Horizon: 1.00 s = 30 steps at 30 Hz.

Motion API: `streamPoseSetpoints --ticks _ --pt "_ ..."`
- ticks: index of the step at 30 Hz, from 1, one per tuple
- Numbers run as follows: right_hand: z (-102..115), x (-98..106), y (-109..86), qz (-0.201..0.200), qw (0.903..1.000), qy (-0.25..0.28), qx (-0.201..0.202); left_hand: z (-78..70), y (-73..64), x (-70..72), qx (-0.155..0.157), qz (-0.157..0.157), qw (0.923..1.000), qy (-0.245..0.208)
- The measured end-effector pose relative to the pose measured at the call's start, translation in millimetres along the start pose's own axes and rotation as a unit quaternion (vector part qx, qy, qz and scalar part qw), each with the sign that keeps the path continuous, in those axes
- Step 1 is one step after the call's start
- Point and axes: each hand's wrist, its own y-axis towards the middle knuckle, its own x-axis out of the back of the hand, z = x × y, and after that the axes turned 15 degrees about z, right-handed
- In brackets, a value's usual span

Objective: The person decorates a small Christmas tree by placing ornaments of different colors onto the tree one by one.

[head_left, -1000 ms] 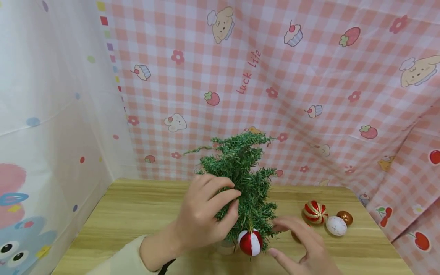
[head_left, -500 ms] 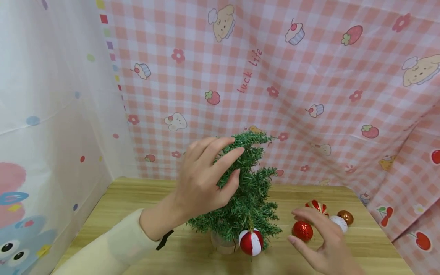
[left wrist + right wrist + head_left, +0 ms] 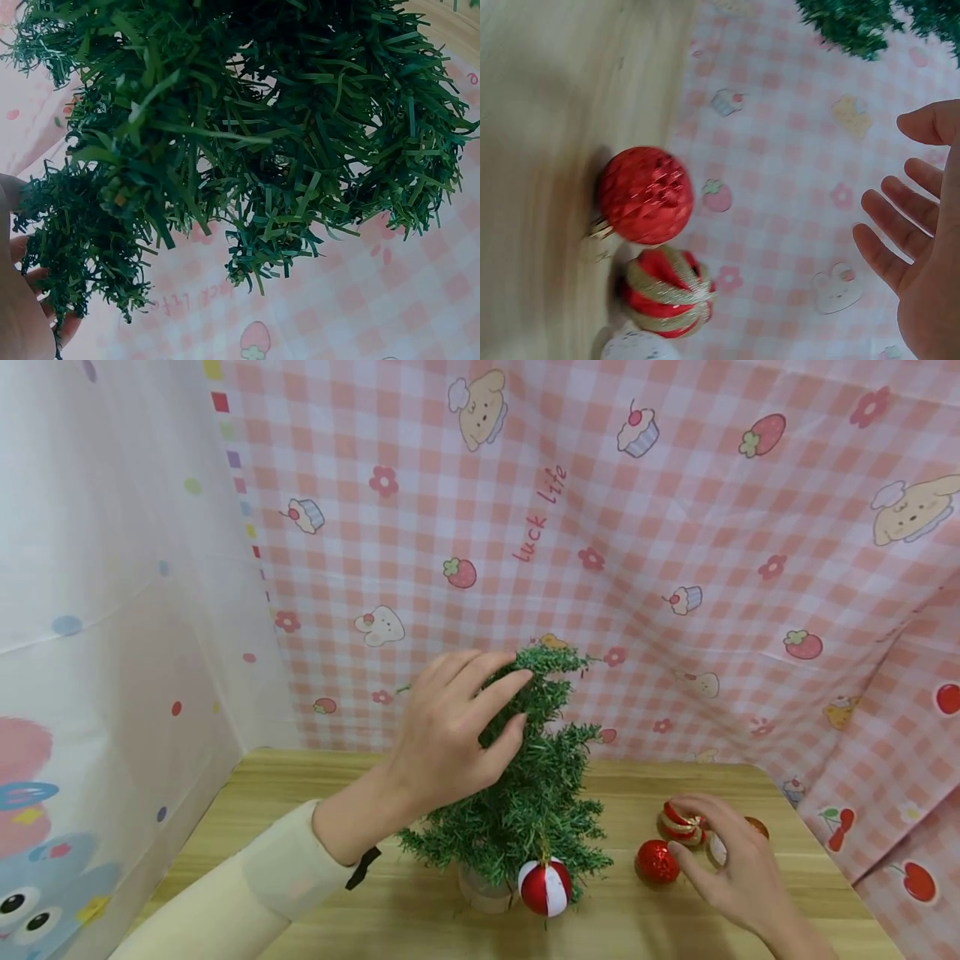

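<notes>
A small artificial Christmas tree stands upright on the table, with a red-and-white ball ornament hanging low at its front. My left hand is at the upper left of the tree, its fingers loosely bent against the top branches and the thumb apart from them. In the left wrist view, green branches partly cover that hand. My right hand hovers over the ornaments on the right, holding nothing. Nearest to it are a shiny red ball and a red-and-gold striped ball.
A white speckled ball and a copper-coloured ball lie behind my right hand, mostly hidden in the head view. The wooden table ends at a pink checked cloth at the back. White cloth hangs at the left.
My left hand has risen from the middle of the tree to its upper part. My right hand has moved right, away from beside the hanging ball, to the loose ornaments, uncovering the shiny red ball.
</notes>
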Motion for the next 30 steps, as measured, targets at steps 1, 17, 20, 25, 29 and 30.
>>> streamPoseSetpoints --ticks 1,17,20,25,29,30 --pt "-3.0 -1.1 -0.6 0.003 1.0 -0.006 -0.007 0.7 -0.6 -0.6 0.0 0.001 1.0 0.001" --pt "-43.7 -18.8 -12.9 0.122 0.9864 -0.062 -0.092 12.7 -4.1 -0.6 -0.021 0.025 0.9995 0.001" --pt "-47.8 -20.7 -14.4 0.126 0.9856 -0.049 -0.101 18.2 -4.4 -0.5 -0.036 0.024 0.9989 -0.014" --pt "-54.4 -23.4 -15.1 0.138 0.9848 -0.057 -0.089 28.3 -5.1 -1.3 -0.063 0.021 0.9968 -0.045" --pt "-59.4 -24.5 -15.1 0.173 0.9794 -0.083 -0.063 34.6 -5.3 -2.2 -0.076 0.02 0.9947 -0.066" --pt "-60.5 -24.5 -15.1 0.186 0.977 -0.085 -0.058 35.9 -5.2 -2.4 -0.079 0.02 0.9941 -0.071"
